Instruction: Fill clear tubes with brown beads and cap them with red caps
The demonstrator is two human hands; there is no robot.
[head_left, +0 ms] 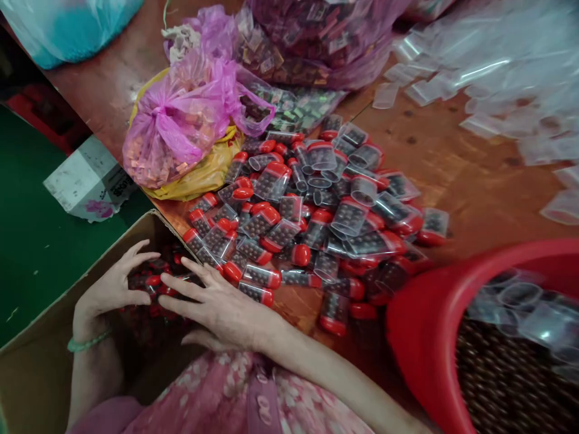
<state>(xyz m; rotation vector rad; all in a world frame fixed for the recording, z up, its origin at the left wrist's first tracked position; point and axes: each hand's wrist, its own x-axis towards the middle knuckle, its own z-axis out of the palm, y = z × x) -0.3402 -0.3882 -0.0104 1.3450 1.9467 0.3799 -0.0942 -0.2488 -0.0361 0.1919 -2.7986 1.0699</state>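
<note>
Tubes [271, 181] crowd the edge of the table [452, 181]; my right hand [221, 304], spread like my left hand [108, 283], might brush some off.

The containers [349, 217] are glossy plastic, the carton [36, 383] matt cardboard.

Containers [151, 280] in the box [36, 374] partly hidden by the right hand [226, 310], red bucket [423, 325] cut off at right

From the containers [274, 181] on the table [452, 187], a bag [181, 126] lies at ten o'clock, a bucket [420, 319] at four, a carton [36, 374] at eight.
</note>
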